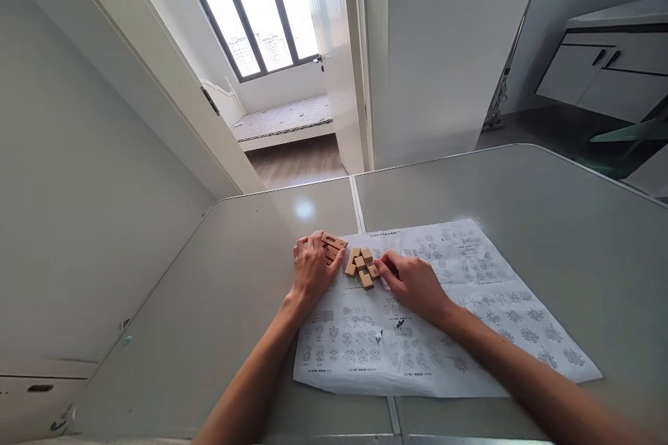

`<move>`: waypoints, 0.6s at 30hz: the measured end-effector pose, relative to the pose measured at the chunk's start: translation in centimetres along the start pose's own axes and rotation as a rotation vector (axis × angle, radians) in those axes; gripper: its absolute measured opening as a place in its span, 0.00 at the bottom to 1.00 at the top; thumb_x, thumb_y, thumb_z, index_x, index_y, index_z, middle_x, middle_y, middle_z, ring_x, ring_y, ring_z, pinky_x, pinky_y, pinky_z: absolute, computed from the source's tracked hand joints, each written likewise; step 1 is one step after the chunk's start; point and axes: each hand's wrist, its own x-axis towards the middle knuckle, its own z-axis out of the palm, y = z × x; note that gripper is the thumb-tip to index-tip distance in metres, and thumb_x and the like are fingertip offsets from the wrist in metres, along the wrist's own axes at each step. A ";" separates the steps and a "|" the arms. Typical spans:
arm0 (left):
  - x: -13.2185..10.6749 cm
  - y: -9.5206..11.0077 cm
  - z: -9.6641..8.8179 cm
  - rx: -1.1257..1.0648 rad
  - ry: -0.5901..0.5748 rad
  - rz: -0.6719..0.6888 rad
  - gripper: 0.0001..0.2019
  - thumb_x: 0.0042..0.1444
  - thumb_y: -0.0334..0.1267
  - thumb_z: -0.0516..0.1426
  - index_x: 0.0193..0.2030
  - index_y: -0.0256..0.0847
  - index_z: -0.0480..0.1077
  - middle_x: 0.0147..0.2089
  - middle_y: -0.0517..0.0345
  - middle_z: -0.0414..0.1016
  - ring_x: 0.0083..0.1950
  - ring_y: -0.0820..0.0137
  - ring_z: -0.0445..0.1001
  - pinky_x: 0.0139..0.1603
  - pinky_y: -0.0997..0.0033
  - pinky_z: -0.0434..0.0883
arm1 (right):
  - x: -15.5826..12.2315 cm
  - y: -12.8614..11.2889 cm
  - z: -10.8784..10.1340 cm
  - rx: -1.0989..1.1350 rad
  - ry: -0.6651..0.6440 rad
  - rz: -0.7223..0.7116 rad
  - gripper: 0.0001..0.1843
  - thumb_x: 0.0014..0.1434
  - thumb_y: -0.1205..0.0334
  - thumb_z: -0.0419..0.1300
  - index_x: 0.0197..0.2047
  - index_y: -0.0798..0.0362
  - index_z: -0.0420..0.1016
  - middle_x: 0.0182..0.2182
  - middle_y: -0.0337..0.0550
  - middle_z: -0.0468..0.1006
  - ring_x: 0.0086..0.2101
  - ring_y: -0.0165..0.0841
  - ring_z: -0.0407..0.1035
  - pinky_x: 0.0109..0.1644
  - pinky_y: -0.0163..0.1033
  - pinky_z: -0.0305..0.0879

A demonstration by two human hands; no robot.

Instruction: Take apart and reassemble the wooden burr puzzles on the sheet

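Pale wooden burr puzzle pieces (360, 263) sit as a crossed, interlocked cluster on a printed paper sheet (355, 361). My left hand (312, 268) curls around a few loose notched wooden bars (335, 241) just left of the cluster, its thumb along their near side. Part of these bars is hidden under the fingers. At the cluster's right side, my right hand (417, 284) has thumb and forefinger pinched at the end of a small wooden piece (374, 271). The other right fingers are folded in.
The sheet carries line drawings of puzzle assemblies and has small tears near its middle. It lies on a grey table (234, 292) with a pale seam (357, 201). Beyond stand an open door (334, 35), a bed (287, 118) and white cabinets (600, 69).
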 end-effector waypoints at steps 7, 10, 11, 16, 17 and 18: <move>0.1 -0.5 0.4 -0.014 0.021 0.027 0.31 0.64 0.53 0.58 0.66 0.34 0.64 0.59 0.39 0.76 0.59 0.47 0.69 0.60 0.46 0.69 | 0.0 -0.1 -0.1 0.001 -0.006 -0.001 0.19 0.73 0.49 0.48 0.34 0.48 0.69 0.24 0.38 0.77 0.26 0.36 0.70 0.32 0.38 0.53; 0.2 -0.6 0.1 -0.055 0.011 0.023 0.32 0.64 0.53 0.58 0.68 0.33 0.63 0.59 0.38 0.77 0.60 0.46 0.69 0.60 0.47 0.70 | 0.0 -0.2 -0.2 0.008 -0.017 -0.004 0.18 0.73 0.51 0.48 0.34 0.48 0.68 0.25 0.38 0.79 0.27 0.36 0.71 0.32 0.37 0.53; 0.3 -0.6 0.0 -0.068 0.004 0.017 0.33 0.65 0.54 0.57 0.69 0.33 0.63 0.59 0.38 0.77 0.61 0.46 0.69 0.60 0.47 0.70 | -0.1 -0.3 -0.2 0.011 -0.019 -0.004 0.18 0.73 0.51 0.48 0.34 0.48 0.68 0.25 0.39 0.79 0.27 0.36 0.71 0.32 0.37 0.53; 0.6 -0.8 -0.7 -0.141 -0.042 -0.056 0.34 0.65 0.55 0.56 0.69 0.32 0.63 0.60 0.39 0.77 0.63 0.47 0.68 0.65 0.46 0.68 | 0.0 -0.3 -0.3 0.003 -0.018 -0.002 0.18 0.73 0.51 0.48 0.34 0.48 0.68 0.24 0.38 0.78 0.26 0.36 0.71 0.32 0.37 0.53; 0.6 -0.9 -0.8 -0.154 -0.048 -0.077 0.34 0.65 0.56 0.56 0.69 0.32 0.63 0.61 0.39 0.77 0.64 0.47 0.68 0.66 0.46 0.67 | 0.0 -0.3 -0.3 0.001 -0.018 -0.005 0.18 0.73 0.51 0.48 0.33 0.48 0.68 0.24 0.38 0.77 0.26 0.36 0.71 0.32 0.37 0.53; 0.7 -0.9 -0.9 -0.166 -0.055 -0.095 0.35 0.64 0.56 0.56 0.69 0.32 0.63 0.61 0.38 0.77 0.65 0.47 0.68 0.66 0.45 0.67 | 0.0 -0.3 -0.3 0.001 -0.018 -0.008 0.19 0.73 0.51 0.48 0.33 0.48 0.67 0.24 0.38 0.77 0.26 0.36 0.70 0.32 0.37 0.53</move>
